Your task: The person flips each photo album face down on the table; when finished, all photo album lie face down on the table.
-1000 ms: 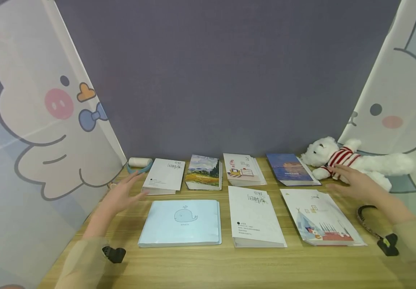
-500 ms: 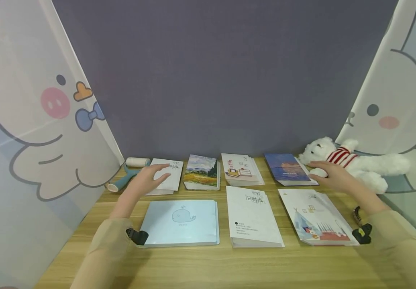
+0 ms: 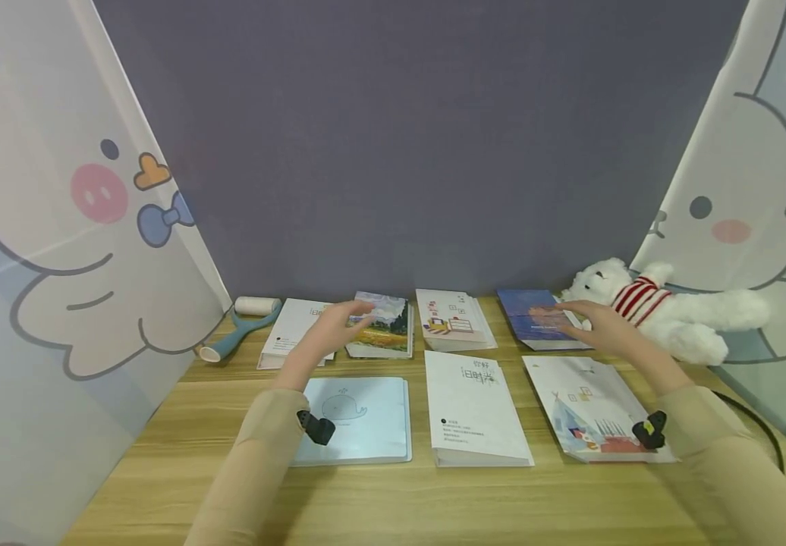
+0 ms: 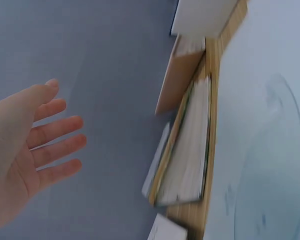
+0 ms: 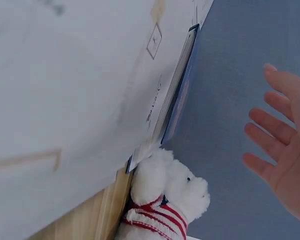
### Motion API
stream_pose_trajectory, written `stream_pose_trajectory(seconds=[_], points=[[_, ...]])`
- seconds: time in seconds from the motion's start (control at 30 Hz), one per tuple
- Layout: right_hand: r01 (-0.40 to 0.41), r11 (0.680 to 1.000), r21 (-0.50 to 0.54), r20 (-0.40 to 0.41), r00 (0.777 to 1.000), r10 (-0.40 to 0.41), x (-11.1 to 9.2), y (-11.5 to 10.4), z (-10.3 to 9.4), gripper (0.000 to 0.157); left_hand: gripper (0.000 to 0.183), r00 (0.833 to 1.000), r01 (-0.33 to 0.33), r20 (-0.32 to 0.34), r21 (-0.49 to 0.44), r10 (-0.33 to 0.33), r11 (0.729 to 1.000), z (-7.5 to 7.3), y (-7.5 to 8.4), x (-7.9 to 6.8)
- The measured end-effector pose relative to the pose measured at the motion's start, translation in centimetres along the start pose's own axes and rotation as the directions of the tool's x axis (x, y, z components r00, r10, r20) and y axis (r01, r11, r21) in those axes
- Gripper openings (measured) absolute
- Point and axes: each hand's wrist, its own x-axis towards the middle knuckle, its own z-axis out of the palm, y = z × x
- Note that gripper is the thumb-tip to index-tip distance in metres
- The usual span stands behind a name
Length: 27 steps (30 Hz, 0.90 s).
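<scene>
Yr L hand (image 3: 331, 327) & R hand (image 3: 605, 327) hold nothing, fingers loose. Painted bk (image 3: 391, 330) near L, blue bk (image 3: 524, 309) by R; lowering R too far outward could knock teddy (image 3: 690, 312) alongside.

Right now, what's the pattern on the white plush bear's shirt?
Red and white stripes on the shirt; shows best in the head view.

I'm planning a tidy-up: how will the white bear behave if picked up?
The white bear probably squashes in a grip, given its fluffy plush; its spread limbs may dangle. Lying down, it seems unlikely to tip.
</scene>
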Motion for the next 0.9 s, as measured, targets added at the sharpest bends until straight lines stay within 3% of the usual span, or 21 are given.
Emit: stream_pose_trajectory(seconds=[0.2, 0.43, 0.7, 0.9], points=[[-0.07, 0.998, 0.011, 0.062, 0.996, 0.069, 0.8, 0.1, 0.3, 0.046, 0.039, 0.998, -0.058, 0.005, -0.032, 0.058, 0.998, 1.6, 2.1, 2.1], [-0.063, 0.997, 0.052, 0.077, 0.995, 0.058, 1.8, 0.3, 0.7, 0.05, 0.035, 0.997, -0.07, -0.017, -0.028, 0.07, 0.997, 3.1, 4.9, 4.7], [-0.095, 0.992, 0.086, 0.126, 0.988, 0.084, 3.0, 0.7, 1.9, 0.046, 0.037, 0.995, -0.097, -0.019, -0.123, 0.096, 0.988, 5.4, 7.9, 7.0], [-0.113, 0.993, 0.044, 0.178, 0.979, 0.103, 3.3, 0.1, 1.8, 0.047, 0.035, 0.995, -0.102, -0.01, -0.178, 0.102, 0.979, 7.3, 10.1, 8.8]])
